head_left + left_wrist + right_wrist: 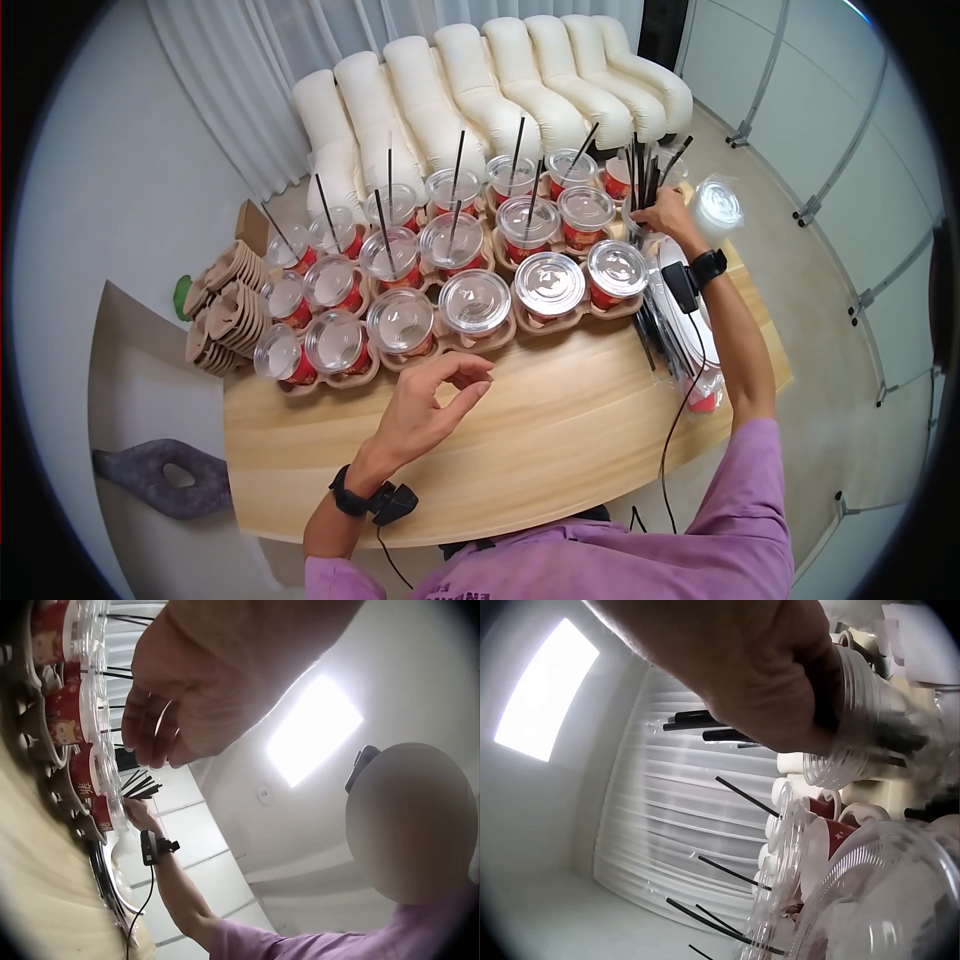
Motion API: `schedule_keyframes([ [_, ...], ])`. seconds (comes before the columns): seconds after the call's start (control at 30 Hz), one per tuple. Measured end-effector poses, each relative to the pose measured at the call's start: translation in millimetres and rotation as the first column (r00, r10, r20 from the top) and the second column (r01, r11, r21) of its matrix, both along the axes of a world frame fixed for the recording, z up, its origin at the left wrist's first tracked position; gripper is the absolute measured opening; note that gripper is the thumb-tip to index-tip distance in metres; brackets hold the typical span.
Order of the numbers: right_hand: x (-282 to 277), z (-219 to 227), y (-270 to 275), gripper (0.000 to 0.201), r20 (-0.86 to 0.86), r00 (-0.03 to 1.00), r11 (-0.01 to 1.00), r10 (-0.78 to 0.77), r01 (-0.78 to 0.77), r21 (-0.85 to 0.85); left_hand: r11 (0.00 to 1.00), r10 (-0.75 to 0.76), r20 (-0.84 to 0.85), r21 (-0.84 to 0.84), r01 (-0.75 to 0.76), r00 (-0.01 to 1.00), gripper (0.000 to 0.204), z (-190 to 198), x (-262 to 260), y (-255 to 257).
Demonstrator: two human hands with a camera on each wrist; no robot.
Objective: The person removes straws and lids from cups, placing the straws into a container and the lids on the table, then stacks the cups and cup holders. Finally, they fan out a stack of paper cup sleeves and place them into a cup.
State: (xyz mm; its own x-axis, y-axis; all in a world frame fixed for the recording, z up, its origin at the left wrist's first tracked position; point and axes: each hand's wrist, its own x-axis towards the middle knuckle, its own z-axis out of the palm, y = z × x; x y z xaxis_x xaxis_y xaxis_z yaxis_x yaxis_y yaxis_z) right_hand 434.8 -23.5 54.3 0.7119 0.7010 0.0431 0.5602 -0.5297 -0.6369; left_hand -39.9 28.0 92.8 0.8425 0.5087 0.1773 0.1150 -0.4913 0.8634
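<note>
My right hand (668, 212) reaches to the far right of the table and grips among black straws (640, 165). The straws stand in a clear plastic jar (859, 712), and the hand covers part of its mouth in the right wrist view. The fingertips are hidden there. My left hand (425, 405) hovers over the front of the table, fingers loosely bent with nothing between them. Before it stand rows of red cups with clear lids, in cardboard carriers (500, 332). Black straws rise from the back and middle rows; front cups such as this lidded cup (475, 303) have none.
Stacked cardboard carriers (235, 300) stand at the table's left end. Wrapped clear lids (718, 205) sit at the right edge, beyond the hand. Plastic-wrapped straws and a white packet (690, 320) lie under the right forearm. A cream sofa (460, 80) stands behind the table.
</note>
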Motion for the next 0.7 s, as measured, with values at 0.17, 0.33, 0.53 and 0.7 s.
schedule_keyframes([
  [0.17,4.3,1.4,2.1,0.038,0.134,0.990,0.998,0.040,-0.032,-0.060,1.000,-0.026,-0.022,0.006,0.027,0.999,0.022,1.3,-0.6,-0.1],
  [0.33,-2.5,6.5,0.1,0.041,0.175,0.984,0.999,0.037,-0.037,-0.001,1.000,-0.015,-0.021,-0.001,0.015,1.000,0.022,2.4,-1.5,-0.3],
  [0.53,4.8,5.2,4.9,0.040,0.217,0.976,0.998,0.034,-0.021,-0.064,1.000,-0.004,0.003,-0.026,0.004,1.000,0.021,-2.4,-5.2,3.6],
  [0.7,-0.6,2.4,2.7,0.037,0.288,0.956,0.999,0.051,-0.050,-0.010,0.999,0.000,-0.004,-0.035,-0.001,1.000,0.022,-5.1,-8.5,4.6],
])
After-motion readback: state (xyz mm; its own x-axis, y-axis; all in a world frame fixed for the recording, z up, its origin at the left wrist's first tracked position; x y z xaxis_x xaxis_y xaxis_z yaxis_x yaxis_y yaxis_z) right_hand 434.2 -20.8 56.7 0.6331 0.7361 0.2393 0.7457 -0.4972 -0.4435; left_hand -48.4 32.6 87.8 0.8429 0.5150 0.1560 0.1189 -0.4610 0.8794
